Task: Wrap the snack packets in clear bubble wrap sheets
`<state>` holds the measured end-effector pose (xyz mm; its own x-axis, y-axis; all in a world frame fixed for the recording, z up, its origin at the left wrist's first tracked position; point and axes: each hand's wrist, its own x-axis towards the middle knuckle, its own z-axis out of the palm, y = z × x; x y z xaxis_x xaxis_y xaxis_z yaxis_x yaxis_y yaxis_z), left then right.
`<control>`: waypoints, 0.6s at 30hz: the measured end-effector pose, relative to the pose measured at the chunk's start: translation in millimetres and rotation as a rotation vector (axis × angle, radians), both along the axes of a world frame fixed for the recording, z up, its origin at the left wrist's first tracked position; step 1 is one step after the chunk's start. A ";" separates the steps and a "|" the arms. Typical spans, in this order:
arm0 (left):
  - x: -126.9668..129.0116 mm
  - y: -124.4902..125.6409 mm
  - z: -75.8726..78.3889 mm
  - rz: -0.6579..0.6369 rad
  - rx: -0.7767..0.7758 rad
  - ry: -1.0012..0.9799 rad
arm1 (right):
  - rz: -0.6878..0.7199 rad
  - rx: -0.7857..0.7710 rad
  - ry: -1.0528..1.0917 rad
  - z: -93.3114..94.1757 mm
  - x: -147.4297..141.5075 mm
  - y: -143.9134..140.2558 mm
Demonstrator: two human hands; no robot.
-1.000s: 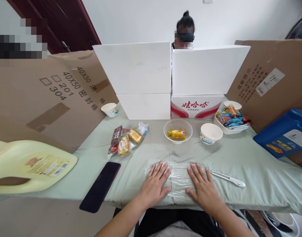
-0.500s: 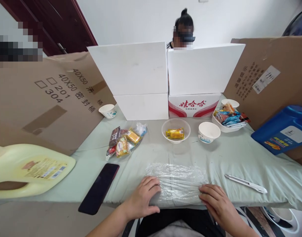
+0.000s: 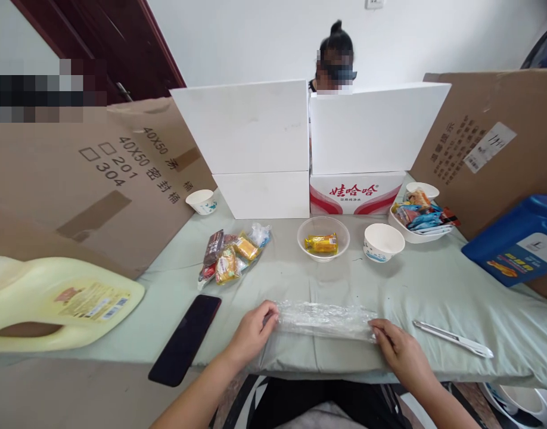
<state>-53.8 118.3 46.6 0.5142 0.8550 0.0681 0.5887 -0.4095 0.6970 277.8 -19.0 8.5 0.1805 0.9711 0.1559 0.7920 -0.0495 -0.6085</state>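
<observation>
A crumpled sheet of clear plastic wrap (image 3: 323,319) lies folded into a narrow strip near the front edge of the pale green table cover (image 3: 416,292). My left hand (image 3: 252,335) pinches its left end and my right hand (image 3: 396,351) pinches its right end, both with fingers curled on the film. Behind the strip stand a clear bowl (image 3: 323,238) holding a yellow snack packet (image 3: 321,243) and an empty white paper bowl (image 3: 382,241).
A black phone (image 3: 185,338) and a clear bag of snacks (image 3: 232,257) lie left; a white utility knife (image 3: 452,339) lies right. A yellow jug (image 3: 54,302), a blue jug (image 3: 517,243), cardboard sheets, white boxes (image 3: 255,149) and a snack-filled bowl (image 3: 420,221) ring the table. A person sits behind the boxes.
My hands went from lying flat on the spread wrap to gripping its two ends. The sheet has been folded forward from a wide patch into a narrow strip.
</observation>
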 end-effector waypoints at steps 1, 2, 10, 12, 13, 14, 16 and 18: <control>4.9 3.6 -2.3 0.044 0.031 0.038 | -0.026 0.000 -0.012 -1.9 -1.1 4.5; 9.6 6.5 -4.9 0.078 0.073 0.081 | -0.049 0.001 -0.032 -3.6 -2.2 8.9; 25.6 8.9 -29.3 0.132 0.373 0.296 | -0.126 -0.161 -0.391 -3.6 -14.8 31.9; 24.2 8.3 -29.4 0.129 0.393 0.310 | -0.143 -0.148 -0.447 -4.0 -16.1 32.2; 23.6 7.6 -27.4 0.136 0.415 0.311 | -0.155 -0.103 -0.466 -4.1 -16.2 31.8; 23.3 6.3 -24.0 0.153 0.451 0.309 | -0.164 -0.036 -0.482 -3.9 -16.3 31.1; 25.6 1.2 -15.0 0.210 0.563 0.295 | -0.167 0.129 -0.511 -1.7 -18.7 30.2; 33.4 -8.1 -7.1 0.213 0.669 0.259 | -0.120 0.256 -0.528 2.5 -26.6 30.9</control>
